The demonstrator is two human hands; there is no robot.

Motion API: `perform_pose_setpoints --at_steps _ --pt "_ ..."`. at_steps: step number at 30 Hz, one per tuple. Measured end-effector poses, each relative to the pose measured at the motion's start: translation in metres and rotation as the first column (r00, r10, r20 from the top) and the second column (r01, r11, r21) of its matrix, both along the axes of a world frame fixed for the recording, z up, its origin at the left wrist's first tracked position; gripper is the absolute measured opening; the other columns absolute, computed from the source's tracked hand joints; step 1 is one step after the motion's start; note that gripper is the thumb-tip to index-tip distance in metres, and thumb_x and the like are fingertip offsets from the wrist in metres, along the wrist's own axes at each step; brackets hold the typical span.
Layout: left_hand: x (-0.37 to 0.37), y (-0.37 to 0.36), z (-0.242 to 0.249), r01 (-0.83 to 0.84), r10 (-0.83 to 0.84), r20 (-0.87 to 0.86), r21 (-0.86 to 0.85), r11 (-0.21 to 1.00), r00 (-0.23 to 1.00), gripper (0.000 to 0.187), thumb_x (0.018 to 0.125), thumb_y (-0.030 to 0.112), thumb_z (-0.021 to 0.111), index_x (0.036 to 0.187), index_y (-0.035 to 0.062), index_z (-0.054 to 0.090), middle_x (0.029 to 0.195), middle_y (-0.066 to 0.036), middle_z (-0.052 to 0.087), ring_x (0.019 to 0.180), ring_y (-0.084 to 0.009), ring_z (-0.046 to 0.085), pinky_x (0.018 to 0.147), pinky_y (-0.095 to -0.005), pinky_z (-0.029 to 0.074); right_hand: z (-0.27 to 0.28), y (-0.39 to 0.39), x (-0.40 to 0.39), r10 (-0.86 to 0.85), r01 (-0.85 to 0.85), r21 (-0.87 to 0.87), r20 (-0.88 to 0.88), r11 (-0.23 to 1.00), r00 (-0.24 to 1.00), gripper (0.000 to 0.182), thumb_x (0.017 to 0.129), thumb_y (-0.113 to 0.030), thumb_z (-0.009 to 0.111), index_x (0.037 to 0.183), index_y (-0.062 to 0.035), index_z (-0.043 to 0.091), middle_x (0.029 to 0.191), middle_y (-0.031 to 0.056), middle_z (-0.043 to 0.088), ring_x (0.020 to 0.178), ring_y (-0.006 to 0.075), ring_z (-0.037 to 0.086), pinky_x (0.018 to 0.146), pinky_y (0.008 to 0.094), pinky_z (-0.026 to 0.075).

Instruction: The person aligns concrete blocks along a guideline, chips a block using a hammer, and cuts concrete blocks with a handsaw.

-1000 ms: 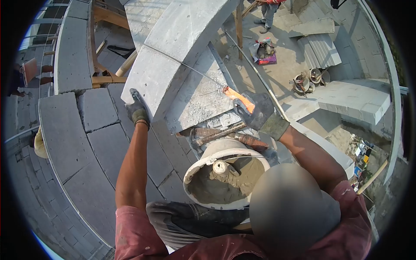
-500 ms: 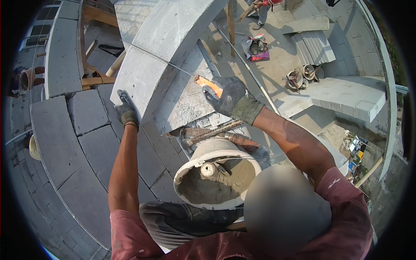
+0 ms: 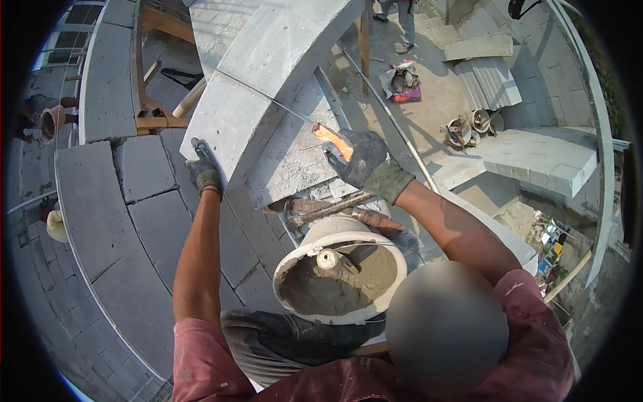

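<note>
My right hand, in a dark glove, is closed around the orange handle of what looks like a hand saw. Its thin blade, seen nearly edge-on, stretches across the top of a thick curved pale block. Gloved as well, my left hand lies with fingers extended against the block's near left end. In front of my body stands a white bucket of grey mortar, with a round-ended tool handle in it. Mortar-stained tools lie just beyond the bucket.
Grey blocks form a curved wall top on the left. Timber framing stands at upper left. Below are a torn bag, several buckets and a person's legs. Another person carries a bucket at far left.
The view has shifted slightly, moving the scene to the right. Slightly less blade shows across the block, and the saw handle sits a little farther right. My left hand stays on the block.
</note>
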State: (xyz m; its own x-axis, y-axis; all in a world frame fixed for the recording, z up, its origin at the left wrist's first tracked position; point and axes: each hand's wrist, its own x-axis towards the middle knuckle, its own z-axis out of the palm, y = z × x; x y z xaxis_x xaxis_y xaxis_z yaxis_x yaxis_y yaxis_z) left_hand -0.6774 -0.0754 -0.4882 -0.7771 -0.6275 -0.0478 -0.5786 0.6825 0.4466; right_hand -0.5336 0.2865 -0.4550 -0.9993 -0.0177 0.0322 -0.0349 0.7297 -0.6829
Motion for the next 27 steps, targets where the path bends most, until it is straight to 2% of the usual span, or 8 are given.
perform_pose_setpoints --at_steps 6,7,9,11,20,23,24,27 --pt "0.005 0.004 0.003 -0.026 0.026 0.002 0.039 0.999 1.000 0.094 0.085 0.075 0.044 0.119 -0.0117 0.057 0.117 -0.031 0.062 0.110 -0.0443 0.060 0.094 -0.0460 0.046 0.034 0.066 0.107 0.124 -0.109 -0.119 0.132 0.987 0.983 0.033 0.084 -0.022 0.066 0.111 -0.0019 0.065 0.087 0.0142 0.067 0.070 0.0336 0.064 0.061 0.0405 0.051" --pt "0.005 0.006 0.006 -0.012 0.013 -0.005 0.077 0.997 1.000 0.095 0.084 0.076 0.044 0.119 -0.0117 0.056 0.116 -0.031 0.062 0.109 -0.0445 0.060 0.094 -0.0462 0.046 0.023 0.061 0.107 0.075 -0.041 -0.285 0.110 0.958 0.991 0.033 0.084 -0.020 0.066 0.112 -0.0015 0.064 0.088 0.0138 0.067 0.070 0.0328 0.065 0.060 0.0403 0.051" --pt "-0.002 -0.004 -0.006 -0.030 0.030 0.015 0.007 1.000 0.999 0.097 0.084 0.077 0.042 0.118 -0.0127 0.058 0.115 -0.032 0.062 0.109 -0.0442 0.061 0.094 -0.0456 0.046 0.003 0.052 0.091 0.069 -0.055 -0.267 0.044 0.962 0.997 0.031 0.084 -0.018 0.065 0.111 -0.0011 0.065 0.084 0.0130 0.067 0.068 0.0317 0.064 0.059 0.0405 0.050" --pt "0.000 -0.007 -0.007 -0.039 0.039 0.013 -0.052 0.998 0.999 0.099 0.084 0.078 0.040 0.117 -0.0138 0.059 0.113 -0.033 0.062 0.109 -0.0440 0.061 0.093 -0.0449 0.046 -0.016 0.013 0.034 0.050 -0.049 0.009 -0.096 0.999 0.994 0.028 0.083 -0.021 0.068 0.103 -0.0016 0.065 0.075 0.0144 0.066 0.064 0.0338 0.062 0.059 0.0412 0.049" --pt "0.002 0.002 0.000 -0.033 0.033 0.003 -0.034 0.999 0.999 0.095 0.084 0.076 0.043 0.116 -0.0116 0.059 0.114 -0.030 0.063 0.108 -0.0434 0.061 0.093 -0.0462 0.047 0.043 0.064 0.104 0.106 -0.101 -0.165 0.018 0.981 0.994 0.033 0.088 -0.019 0.063 0.117 -0.0044 0.063 0.083 0.0137 0.065 0.063 0.0292 0.063 0.058 0.0408 0.050" --pt "0.000 0.001 -0.001 -0.047 0.050 0.050 -0.073 0.996 0.997 0.097 0.084 0.077 0.043 0.117 -0.0128 0.059 0.114 -0.031 0.063 0.108 -0.0431 0.062 0.093 -0.0459 0.047 0.004 0.041 0.057 0.124 -0.133 -0.186 -0.057 0.974 0.991 0.025 0.085 -0.023 0.065 0.101 -0.0039 0.066 0.079 0.0150 0.064 0.067 0.0332 0.063 0.061 0.0406 0.050" --pt "0.000 -0.001 0.000 -0.040 0.044 0.049 -0.069 0.997 0.998 0.097 0.084 0.077 0.043 0.117 -0.0128 0.059 0.114 -0.031 0.063 0.108 -0.0431 0.062 0.093 -0.0459 0.047 -0.004 0.016 0.025 0.005 -0.006 -0.018 -0.083 1.000 0.997 0.026 0.083 -0.028 0.067 0.091 -0.0035 0.066 0.075 0.0166 0.064 0.069 0.0362 0.063 0.063 0.0420 0.051" --pt "0.005 0.008 0.007 -0.049 0.048 0.040 0.032 0.998 0.998 0.102 0.083 0.080 0.038 0.119 -0.0131 0.059 0.118 -0.031 0.062 0.111 -0.0417 0.060 0.096 -0.0425 0.045 0.014 0.008 0.015 -0.008 0.008 -0.002 0.063 1.000 0.998 0.027 0.083 -0.030 0.068 0.090 -0.0042 0.067 0.076 0.0184 0.065 0.074 0.0362 0.064 0.068 0.0428 0.052"
